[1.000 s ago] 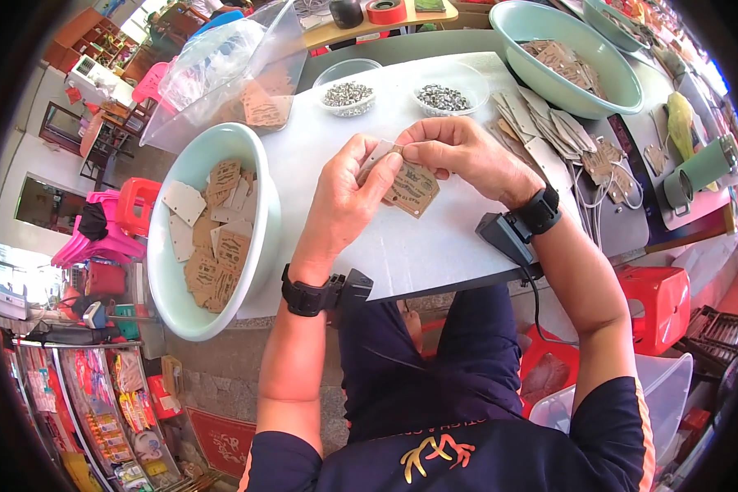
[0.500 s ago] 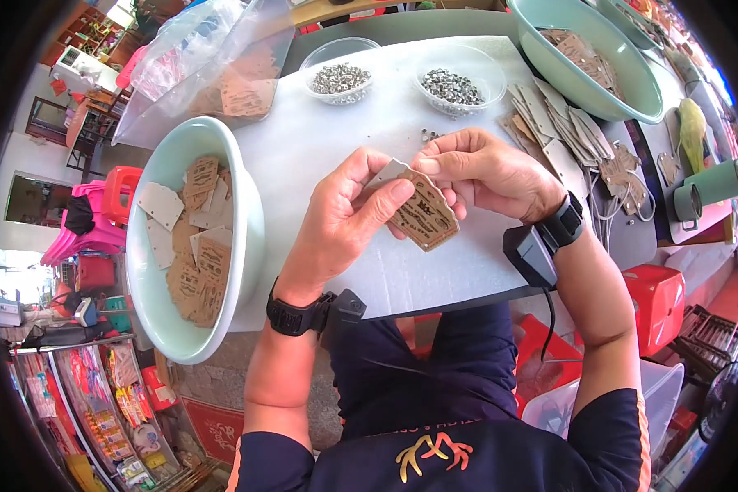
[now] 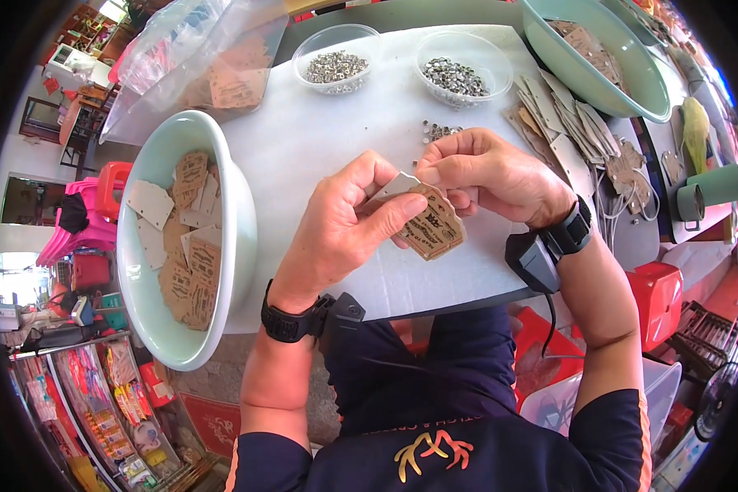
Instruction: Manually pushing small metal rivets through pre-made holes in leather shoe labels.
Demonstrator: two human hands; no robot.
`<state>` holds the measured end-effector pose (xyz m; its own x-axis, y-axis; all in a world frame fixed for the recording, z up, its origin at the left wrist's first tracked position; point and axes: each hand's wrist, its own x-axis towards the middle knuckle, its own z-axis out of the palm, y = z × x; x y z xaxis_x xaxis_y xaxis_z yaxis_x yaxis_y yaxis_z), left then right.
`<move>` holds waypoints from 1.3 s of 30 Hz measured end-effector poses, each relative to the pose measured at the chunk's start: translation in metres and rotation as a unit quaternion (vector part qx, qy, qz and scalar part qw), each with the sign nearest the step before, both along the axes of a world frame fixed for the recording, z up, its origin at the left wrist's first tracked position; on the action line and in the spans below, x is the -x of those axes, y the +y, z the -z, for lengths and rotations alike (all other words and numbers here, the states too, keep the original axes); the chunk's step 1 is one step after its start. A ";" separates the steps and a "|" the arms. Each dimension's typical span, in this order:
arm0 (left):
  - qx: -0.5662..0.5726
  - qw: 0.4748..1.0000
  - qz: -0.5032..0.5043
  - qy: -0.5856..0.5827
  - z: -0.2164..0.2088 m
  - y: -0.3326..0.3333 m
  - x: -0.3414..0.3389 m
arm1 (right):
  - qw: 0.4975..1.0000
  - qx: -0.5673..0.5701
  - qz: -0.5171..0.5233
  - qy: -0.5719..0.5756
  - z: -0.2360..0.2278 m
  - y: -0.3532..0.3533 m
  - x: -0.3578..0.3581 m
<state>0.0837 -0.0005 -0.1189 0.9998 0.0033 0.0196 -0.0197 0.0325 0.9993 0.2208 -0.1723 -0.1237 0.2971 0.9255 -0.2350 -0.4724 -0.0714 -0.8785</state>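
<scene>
My left hand (image 3: 340, 217) grips a brown printed cardboard tag (image 3: 435, 231) with a scalloped edge, the thumb lying across its face. A pale, blank piece shows behind the tag at its upper left. At the tag's top edge, my right hand (image 3: 500, 176) has thumb and index finger pinched together. Whatever sits between those fingertips is too small to make out. Just beyond the right hand, several small metal pieces (image 3: 441, 131) lie loose on the white table cover (image 3: 303, 148).
A pale green basin (image 3: 244, 238) of tags stands at the left, another green basin (image 3: 656, 97) at the far right. Two clear tubs hold metal pieces (image 3: 336, 67) and more metal pieces (image 3: 455, 79). Stacked grey tags (image 3: 570, 160) lie at right, near a green flask (image 3: 717, 184).
The tag has tipped a little and moved slightly right and down in the picture. Both hands keep their hold, and the whole view has shifted slightly.
</scene>
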 end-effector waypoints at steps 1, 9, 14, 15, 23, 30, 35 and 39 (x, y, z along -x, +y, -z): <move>0.001 1.000 0.002 0.008 0.000 0.000 0.001 | 1.000 0.018 0.000 -0.003 -0.002 -0.001 0.000; -0.003 1.000 -0.015 0.003 0.001 -0.003 0.000 | 0.998 0.040 0.002 -0.041 -0.008 -0.003 0.001; -0.029 0.999 -0.017 0.008 -0.001 -0.002 -0.001 | 0.997 0.048 0.021 -0.049 -0.008 -0.002 0.001; -0.030 0.999 -0.016 0.006 -0.001 -0.001 -0.001 | 0.997 0.045 0.018 -0.053 -0.008 -0.003 0.002; 0.011 1.000 -0.013 0.023 -0.002 -0.001 0.001 | 0.997 0.058 0.026 -0.044 -0.010 -0.003 0.001; 0.031 0.999 0.001 0.004 -0.002 -0.003 0.002 | 0.999 0.042 0.023 -0.018 -0.010 -0.006 0.000; 0.053 0.997 0.012 -0.063 0.000 -0.007 0.002 | 0.999 0.023 0.036 -0.001 -0.007 -0.006 -0.001; 0.039 0.996 0.013 -0.080 0.002 -0.005 0.002 | 0.999 0.015 0.031 0.005 -0.006 -0.007 -0.002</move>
<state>0.0820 -0.0058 -0.1208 0.9836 -0.0152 0.1795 -0.1767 0.1130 0.9778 0.2229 -0.1788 -0.1175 0.3517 0.8977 -0.2654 -0.4851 -0.0677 -0.8718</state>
